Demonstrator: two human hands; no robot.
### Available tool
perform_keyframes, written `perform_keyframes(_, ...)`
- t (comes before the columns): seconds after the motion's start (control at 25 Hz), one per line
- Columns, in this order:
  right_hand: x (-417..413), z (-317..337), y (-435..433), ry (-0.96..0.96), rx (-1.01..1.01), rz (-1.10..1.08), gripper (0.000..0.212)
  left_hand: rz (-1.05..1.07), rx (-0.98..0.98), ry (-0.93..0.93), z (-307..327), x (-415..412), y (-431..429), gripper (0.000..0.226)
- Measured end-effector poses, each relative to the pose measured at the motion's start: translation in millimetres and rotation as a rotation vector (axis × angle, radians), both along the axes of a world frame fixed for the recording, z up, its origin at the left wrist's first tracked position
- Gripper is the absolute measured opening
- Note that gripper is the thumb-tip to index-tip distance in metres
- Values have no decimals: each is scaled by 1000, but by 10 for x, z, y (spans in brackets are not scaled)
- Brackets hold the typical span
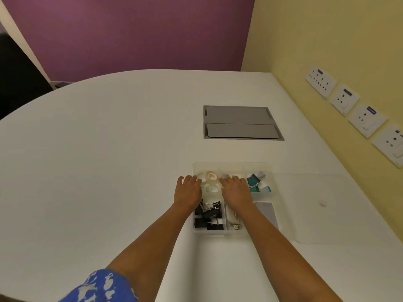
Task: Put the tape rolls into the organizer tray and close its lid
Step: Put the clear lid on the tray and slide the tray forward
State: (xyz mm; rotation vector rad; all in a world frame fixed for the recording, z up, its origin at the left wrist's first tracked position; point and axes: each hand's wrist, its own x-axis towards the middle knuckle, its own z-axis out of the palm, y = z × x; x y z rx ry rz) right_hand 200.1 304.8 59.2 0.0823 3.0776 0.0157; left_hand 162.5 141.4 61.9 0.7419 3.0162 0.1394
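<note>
Both hands rest palm-down over the clear organizer tray (234, 165) on the white table (109, 149). The left hand (188, 190) lies with fingers loosely spread at the tray's left rim, beside a clear tape roll (211, 177) in the far-left compartment. The right hand (236, 189) lies flat over the middle, gripping nothing, and the tray's transparent lid (316, 205) lies open to the right.

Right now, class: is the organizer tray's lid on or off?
Off: the clear lid lies flat on the table beside the organizer tray, compartments uncovered.

A white rounded table (109, 149) meets a purple wall (130, 33) and a yellow wall (316, 35) with sockets (344, 100).
</note>
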Motion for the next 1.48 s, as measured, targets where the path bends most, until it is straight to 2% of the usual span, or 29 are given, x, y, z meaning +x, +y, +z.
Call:
perform_keyframes(0.36, 218, 48, 539, 84, -26, -67, 40, -24, 65, 14, 50, 102, 632, 39)
perform_keyframes(0.68, 532, 25, 2149, 183, -72, -183, 39, -51, 216, 25, 59, 364, 2335, 40)
perform_keyframes(0.96, 959, -201, 3431, 37, -31, -400, 42, -18, 240, -104, -144, 650, 3305, 42)
perform_keyframes(1.2, 1115, -399, 3884, -6, -33, -538, 51, 241, 254, -340, -332, 742, 3608, 54)
perform_keyframes(1.36, 1067, -462, 4003, 27, -62, -633, 52, 451, 317, -384, -406, 746, 3699, 61)
perform_keyframes(1.48, 1014, -482, 4022, 61, -86, -672, 50, 588, 286, -400, -403, 734, 3777, 65)
